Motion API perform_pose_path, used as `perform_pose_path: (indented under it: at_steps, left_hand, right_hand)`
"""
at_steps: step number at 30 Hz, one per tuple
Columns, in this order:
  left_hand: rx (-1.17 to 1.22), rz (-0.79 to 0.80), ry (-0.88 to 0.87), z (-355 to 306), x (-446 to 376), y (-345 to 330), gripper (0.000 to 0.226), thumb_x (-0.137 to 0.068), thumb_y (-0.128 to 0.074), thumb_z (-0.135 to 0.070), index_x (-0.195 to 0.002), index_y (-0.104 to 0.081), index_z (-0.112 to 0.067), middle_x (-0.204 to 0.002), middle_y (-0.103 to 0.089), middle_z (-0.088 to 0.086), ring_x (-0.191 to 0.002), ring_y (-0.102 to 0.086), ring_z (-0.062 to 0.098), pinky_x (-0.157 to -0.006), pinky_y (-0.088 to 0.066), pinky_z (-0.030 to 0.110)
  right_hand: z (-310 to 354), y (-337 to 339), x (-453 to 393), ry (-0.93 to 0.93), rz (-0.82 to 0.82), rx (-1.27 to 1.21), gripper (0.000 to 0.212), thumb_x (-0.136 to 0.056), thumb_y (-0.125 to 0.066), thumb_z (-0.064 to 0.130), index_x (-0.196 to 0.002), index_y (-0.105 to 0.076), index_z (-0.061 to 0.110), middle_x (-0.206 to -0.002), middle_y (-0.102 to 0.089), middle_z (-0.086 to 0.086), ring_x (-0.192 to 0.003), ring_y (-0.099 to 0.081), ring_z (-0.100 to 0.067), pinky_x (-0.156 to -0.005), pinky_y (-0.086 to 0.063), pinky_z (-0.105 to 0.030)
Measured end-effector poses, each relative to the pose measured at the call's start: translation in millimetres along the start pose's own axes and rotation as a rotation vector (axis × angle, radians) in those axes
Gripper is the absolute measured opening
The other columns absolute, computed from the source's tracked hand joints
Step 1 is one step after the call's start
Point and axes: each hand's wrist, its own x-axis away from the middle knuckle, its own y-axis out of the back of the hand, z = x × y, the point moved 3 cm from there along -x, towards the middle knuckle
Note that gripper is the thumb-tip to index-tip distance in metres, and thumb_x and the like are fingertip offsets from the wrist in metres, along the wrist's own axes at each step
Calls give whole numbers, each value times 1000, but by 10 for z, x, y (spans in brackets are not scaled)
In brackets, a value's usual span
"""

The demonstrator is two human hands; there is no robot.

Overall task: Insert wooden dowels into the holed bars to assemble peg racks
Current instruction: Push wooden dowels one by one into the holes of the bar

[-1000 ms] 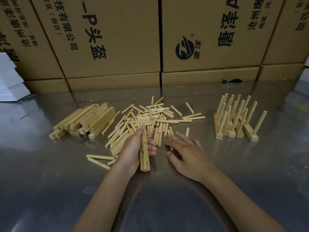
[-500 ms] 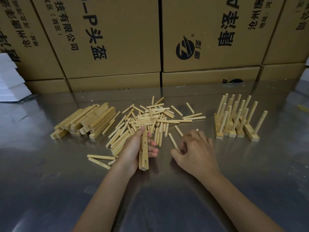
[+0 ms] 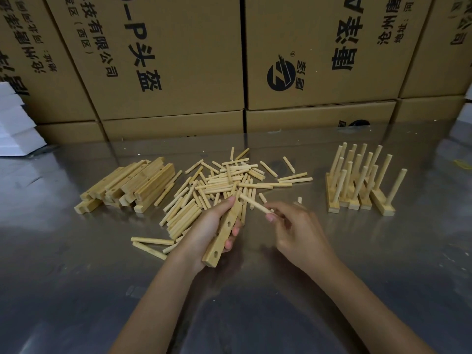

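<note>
My left hand (image 3: 207, 232) grips a holed wooden bar (image 3: 224, 231), tilted with its near end low over the table. My right hand (image 3: 296, 231) pinches a dowel (image 3: 254, 204) and also holds at least one more, whose end (image 3: 299, 199) pokes up behind the fingers. The pinched dowel's far tip meets the bar's upper end, at or beside a hole. Behind my hands lies a loose pile of dowels (image 3: 229, 180). A stack of empty holed bars (image 3: 127, 186) lies at the left. Several finished peg racks (image 3: 357, 185) stand at the right.
The work surface is a shiny metal table (image 3: 76, 277). Large cardboard boxes (image 3: 158, 60) form a wall along its back edge. White foam blocks (image 3: 12, 123) sit at the far left. A few stray dowels (image 3: 150, 245) lie left of my left wrist.
My right hand has picked dowels from the pile, lifted off the table and moved left to the bar. My left hand has tilted the bar so its near end points lower left.
</note>
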Motion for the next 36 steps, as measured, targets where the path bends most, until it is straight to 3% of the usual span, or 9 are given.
perform_pose_path:
  at_steps: [3, 12, 19, 27, 36]
  left_hand:
    - [-26, 15, -30, -3, -4, 16, 36, -102, -48, -45, -118, -63, -16, -61, -49, 2, -43, -40, 13, -39, -34, 21]
    - [-199, -21, -106, 22, -40, 51, 31, -104, -45, -44, -126, -64, -33, -59, -50, 7, -44, -42, 17, -42, -38, 23]
    - [-289, -21, -139, 57, -72, 53, 31, -103, -46, -46, -129, -62, -41, -60, -51, 7, -45, -46, 14, -46, -41, 24]
    - [-264, 22, -118, 53, -64, 61, 31, -102, -46, -47, -128, -63, -42, -60, -52, 7, -47, -45, 15, -47, -42, 24]
    - [-266, 14, -103, 41, -49, 50, 30, -103, -45, -46, -126, -64, -42, -60, -53, 6, -46, -45, 15, -46, -42, 23]
  right_hand:
    - [-9, 40, -11, 38, -42, 51, 20, -91, -60, 5, -105, -71, 14, -79, -61, 12, -78, -46, -6, -67, -34, -12]
    - [-12, 38, -2, 130, -37, 69, 17, -90, -59, 6, -100, -67, 17, -76, -54, 8, -77, -44, -13, -63, -40, -31]
    - [-31, -3, 5, 77, -32, 12, 14, -92, -57, 5, -93, -66, 15, -76, -58, 9, -76, -49, -5, -61, -32, -17]
    - [-45, -40, 32, -6, -37, -64, 15, -96, -55, 11, -88, -65, 20, -52, -48, 14, -51, -45, -8, -45, -28, -18]
    - [-63, -68, 42, -42, -48, -93, 16, -97, -56, 16, -87, -67, 21, -48, -46, 15, -43, -41, -9, -42, -23, -18]
